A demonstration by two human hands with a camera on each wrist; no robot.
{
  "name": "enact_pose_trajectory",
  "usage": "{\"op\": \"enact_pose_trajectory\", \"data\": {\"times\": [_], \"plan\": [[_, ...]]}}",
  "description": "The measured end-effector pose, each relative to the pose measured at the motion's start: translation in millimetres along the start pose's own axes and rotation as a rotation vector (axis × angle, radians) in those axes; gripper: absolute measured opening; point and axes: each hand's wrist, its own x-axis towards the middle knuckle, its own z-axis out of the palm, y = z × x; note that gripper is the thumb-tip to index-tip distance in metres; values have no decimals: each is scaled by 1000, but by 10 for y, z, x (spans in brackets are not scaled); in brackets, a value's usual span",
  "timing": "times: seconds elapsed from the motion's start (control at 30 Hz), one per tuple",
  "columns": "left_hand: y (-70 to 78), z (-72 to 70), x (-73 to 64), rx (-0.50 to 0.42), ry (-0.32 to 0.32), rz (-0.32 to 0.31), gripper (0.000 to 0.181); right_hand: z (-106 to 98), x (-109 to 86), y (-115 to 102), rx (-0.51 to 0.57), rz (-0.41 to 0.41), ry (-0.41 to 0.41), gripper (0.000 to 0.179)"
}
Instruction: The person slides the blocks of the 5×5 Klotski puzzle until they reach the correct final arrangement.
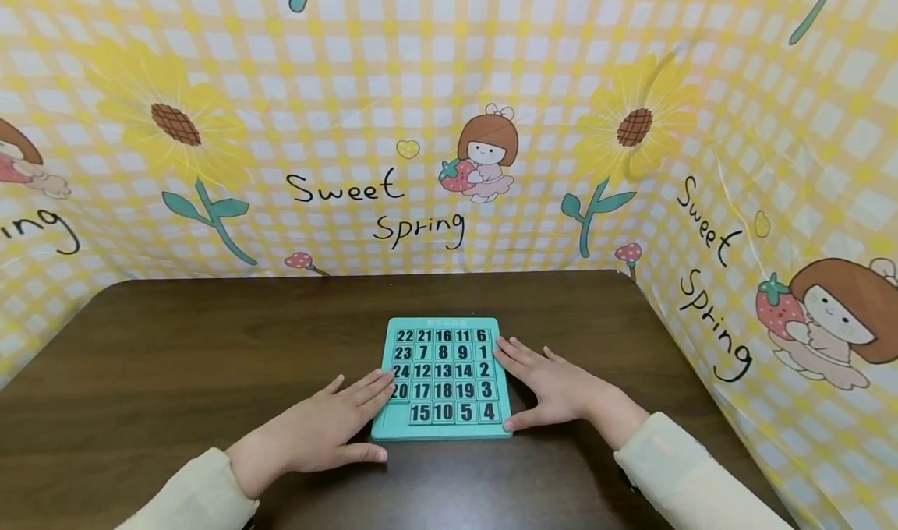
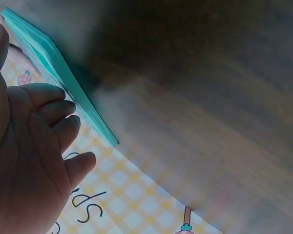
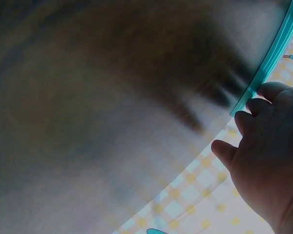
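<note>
A teal sliding number puzzle (image 1: 449,432) lies flat on the dark wooden table, its numbered tiles facing up. The space at its lower left corner holds no tile. My left hand (image 1: 316,429) is at the puzzle's left side, fingertips over the left edge near the 24 and 20 tiles, thumb apart on the near side. On the other side, my right hand (image 1: 554,386) touches the right edge with its fingertips and thumb. Both wrist views show the puzzle's teal side beside the fingers of the left hand (image 2: 34,131) and the right hand (image 3: 266,141).
The brown table (image 1: 210,343) has rounded far corners. Behind it and along the right side hangs a yellow checked cloth (image 1: 337,125) printed with flowers, cartoon figures and lettering. Pale sleeves (image 1: 203,491) cover both forearms.
</note>
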Motion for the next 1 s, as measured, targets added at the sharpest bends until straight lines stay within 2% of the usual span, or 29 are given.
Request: {"op": "enact_pose_trajectory", "data": {"times": [0.37, 0.73, 1.0], "plan": [[79, 14, -92, -5, -14, -7, 92, -5, 6, -19, -7, -4, 4, 109], [169, 54, -203, 13, -9, 22, 91, -1, -1, -19, -7, 10, 0, 109], [112, 32, -172, 22, 2, 19, 90, -6, 1, -17, -8, 8, -4, 109]]}}
